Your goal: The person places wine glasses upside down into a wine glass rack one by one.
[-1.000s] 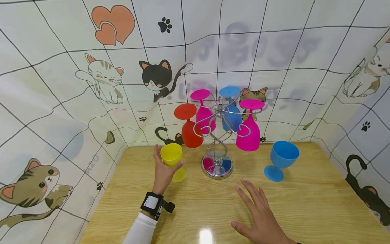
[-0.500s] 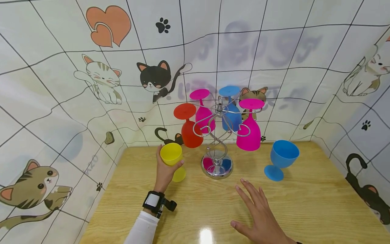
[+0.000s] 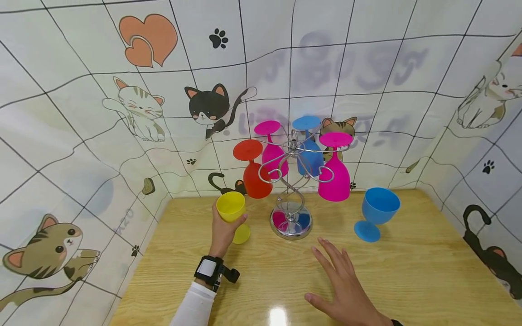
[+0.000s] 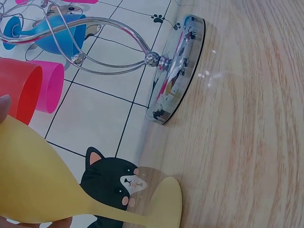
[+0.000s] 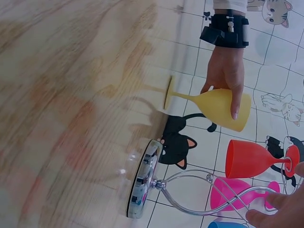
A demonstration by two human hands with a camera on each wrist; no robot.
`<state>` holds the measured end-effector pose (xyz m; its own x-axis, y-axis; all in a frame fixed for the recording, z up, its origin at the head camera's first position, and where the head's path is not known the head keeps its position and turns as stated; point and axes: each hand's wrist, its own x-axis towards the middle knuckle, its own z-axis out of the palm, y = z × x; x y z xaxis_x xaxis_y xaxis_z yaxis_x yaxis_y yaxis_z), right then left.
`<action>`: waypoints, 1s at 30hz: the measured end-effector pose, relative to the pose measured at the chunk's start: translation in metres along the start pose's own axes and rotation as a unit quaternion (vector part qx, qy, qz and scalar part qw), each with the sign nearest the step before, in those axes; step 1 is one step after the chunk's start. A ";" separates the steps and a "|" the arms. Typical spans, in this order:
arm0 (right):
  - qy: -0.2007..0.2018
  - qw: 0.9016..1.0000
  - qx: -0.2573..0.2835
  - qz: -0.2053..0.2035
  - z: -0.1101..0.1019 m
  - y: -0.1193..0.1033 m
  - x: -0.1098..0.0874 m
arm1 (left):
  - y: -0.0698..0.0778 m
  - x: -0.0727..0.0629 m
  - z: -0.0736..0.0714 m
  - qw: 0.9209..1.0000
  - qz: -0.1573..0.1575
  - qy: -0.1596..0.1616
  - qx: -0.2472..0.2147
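Observation:
My left hand (image 3: 222, 233) grips the bowl of a yellow plastic goblet (image 3: 230, 209), thumb on the near side and fingers round the left. The goblet is upright; its foot (image 4: 167, 204) is at the tabletop, and I cannot tell whether it touches. To its right stands a chrome goblet rack (image 3: 291, 234) with a round mirrored base. Upside down on the rack hang a red goblet (image 3: 257, 180), two pink goblets (image 3: 334, 185) and a blue goblet (image 3: 311, 158). My right hand (image 3: 344, 290), fingers spread, hovers in front of the rack and holds nothing.
Another blue goblet (image 3: 380, 207) stands upright on the wooden table (image 3: 416, 271), right of the rack. A white sheet (image 3: 265, 54) with a grid and cat drawings surrounds the table's back and sides. A wrist camera (image 3: 230, 274) is strapped to the left wrist.
The left hand's fingers have closed in round the yellow goblet's bowl. The goblet has hardly shifted. My right hand stays nearly where it was, and the head view has tilted slightly.

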<state>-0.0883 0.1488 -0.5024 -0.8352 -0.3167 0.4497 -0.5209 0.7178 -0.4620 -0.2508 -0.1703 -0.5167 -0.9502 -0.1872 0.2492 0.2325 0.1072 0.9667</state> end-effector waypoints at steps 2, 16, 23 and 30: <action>0.002 1.000 0.002 0.002 0.001 -0.001 0.001 | 0.001 -0.001 0.000 1.000 0.001 -0.002 -0.003; 0.033 0.999 0.024 -0.002 -0.011 -0.007 0.017 | 0.053 -0.032 -0.003 1.000 0.006 -0.025 -0.002; 0.036 0.996 0.081 0.011 -0.019 -0.006 0.024 | 0.051 -0.044 0.004 0.998 0.027 -0.044 -0.024; 0.029 0.995 0.095 0.020 -0.023 -0.005 0.033 | 0.056 -0.057 0.014 0.996 0.050 -0.067 -0.033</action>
<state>-0.1086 0.1489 -0.4675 -0.8475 -0.2493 0.4686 -0.5153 0.5978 -0.6140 -0.1870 -0.1402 -0.4779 -0.9400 -0.0461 0.3381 0.3356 0.0542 0.9404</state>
